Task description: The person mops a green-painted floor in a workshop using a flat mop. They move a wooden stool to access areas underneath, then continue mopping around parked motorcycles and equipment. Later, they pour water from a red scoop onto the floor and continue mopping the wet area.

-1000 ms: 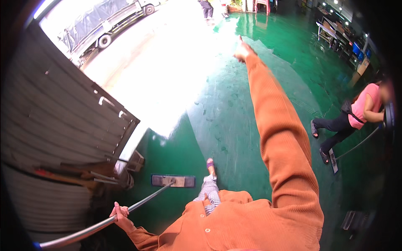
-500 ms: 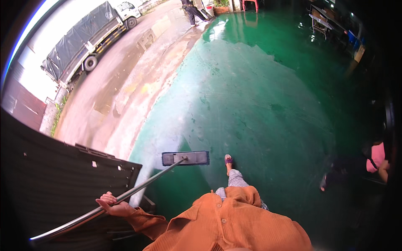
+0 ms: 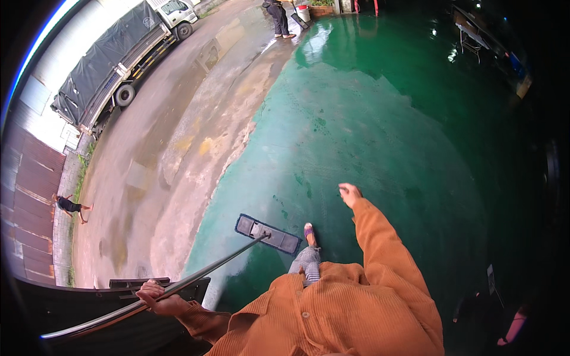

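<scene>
My left hand is closed around the metal pole of a flat mop. From the lower left the pole slants up to the mop head, a grey plate with a dark blue fringe that lies on the green floor. My right hand is stretched out ahead over the floor, apart from the mop. Its fingers are loosely bent, and nothing shows in them. One sandalled foot is just right of the mop head.
A dark panel stands close by my left arm. Left of the floor runs a wet concrete lane with a parked truck and a walking person. Another person stands ahead near a bucket. A table is at far right.
My right hand has come into view and reaches forward. The mop head has turned clockwise and shifted slightly right and nearer. A walking person has appeared at the left.
</scene>
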`<state>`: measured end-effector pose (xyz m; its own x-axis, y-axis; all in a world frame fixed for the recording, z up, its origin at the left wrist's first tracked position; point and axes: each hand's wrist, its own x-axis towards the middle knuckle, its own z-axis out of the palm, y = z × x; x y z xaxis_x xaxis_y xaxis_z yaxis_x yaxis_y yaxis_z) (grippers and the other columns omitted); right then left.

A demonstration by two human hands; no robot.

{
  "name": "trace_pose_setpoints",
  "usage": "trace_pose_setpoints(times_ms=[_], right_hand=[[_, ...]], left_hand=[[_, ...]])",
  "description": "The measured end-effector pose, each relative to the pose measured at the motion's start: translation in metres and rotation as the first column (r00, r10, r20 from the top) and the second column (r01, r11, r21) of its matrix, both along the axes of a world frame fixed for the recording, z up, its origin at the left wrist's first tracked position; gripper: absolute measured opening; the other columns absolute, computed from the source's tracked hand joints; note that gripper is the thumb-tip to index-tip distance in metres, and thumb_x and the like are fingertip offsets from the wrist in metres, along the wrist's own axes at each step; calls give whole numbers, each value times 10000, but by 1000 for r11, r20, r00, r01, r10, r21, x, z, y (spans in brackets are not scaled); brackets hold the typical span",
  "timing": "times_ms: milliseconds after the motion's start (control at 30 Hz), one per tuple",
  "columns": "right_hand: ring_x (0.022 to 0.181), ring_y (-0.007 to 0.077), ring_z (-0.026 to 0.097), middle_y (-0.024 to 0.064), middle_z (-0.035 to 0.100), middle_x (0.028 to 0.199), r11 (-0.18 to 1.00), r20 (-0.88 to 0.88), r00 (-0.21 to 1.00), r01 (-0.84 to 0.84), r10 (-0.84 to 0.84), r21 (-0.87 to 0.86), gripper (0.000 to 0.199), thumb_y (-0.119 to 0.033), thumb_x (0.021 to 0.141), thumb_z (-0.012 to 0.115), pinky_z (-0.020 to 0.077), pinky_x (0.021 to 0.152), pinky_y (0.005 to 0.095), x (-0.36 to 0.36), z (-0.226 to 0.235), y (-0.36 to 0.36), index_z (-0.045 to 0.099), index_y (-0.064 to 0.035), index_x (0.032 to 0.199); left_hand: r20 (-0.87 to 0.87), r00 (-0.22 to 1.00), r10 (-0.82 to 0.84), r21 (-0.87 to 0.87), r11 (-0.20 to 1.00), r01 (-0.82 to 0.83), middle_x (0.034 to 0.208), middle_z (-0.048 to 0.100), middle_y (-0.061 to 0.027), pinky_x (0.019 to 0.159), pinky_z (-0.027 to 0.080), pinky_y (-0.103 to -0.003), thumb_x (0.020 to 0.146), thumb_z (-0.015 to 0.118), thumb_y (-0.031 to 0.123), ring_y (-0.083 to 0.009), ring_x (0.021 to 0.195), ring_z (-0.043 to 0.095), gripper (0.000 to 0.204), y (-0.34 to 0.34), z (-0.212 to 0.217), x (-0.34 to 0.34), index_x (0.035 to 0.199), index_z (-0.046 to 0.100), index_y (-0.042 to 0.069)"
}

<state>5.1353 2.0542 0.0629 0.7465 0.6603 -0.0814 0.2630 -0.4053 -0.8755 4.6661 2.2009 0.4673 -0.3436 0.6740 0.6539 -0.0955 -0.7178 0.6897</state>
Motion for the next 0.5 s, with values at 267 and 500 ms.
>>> trace_pose_setpoints(times_ms=[267, 500], right_hand=[[626, 135, 584, 83, 627, 749, 983, -23, 985, -174, 173, -63, 239, -173, 828, 584, 481, 600, 290, 107, 58, 178, 626, -132, 1060], [962, 271, 585, 106, 636, 1003, -52, -619, 780, -617, 92, -785, 416, -433, 812, 514, 460, 822, 375, 160, -150, -113, 630, -121, 1062]], left_hand=[[15, 992, 129, -244, 962, -122, 483, 263, 28, 484, 280, -230, 893, 516, 94, -76, 449, 257, 362, 188, -15, 163, 561, 371, 97], [-66, 939, 337, -323, 883, -340, 461, 283, 36, 448, 222, -220, 857, 575, 117, -61, 438, 249, 372, 327, -23, 304, 546, 371, 117]])
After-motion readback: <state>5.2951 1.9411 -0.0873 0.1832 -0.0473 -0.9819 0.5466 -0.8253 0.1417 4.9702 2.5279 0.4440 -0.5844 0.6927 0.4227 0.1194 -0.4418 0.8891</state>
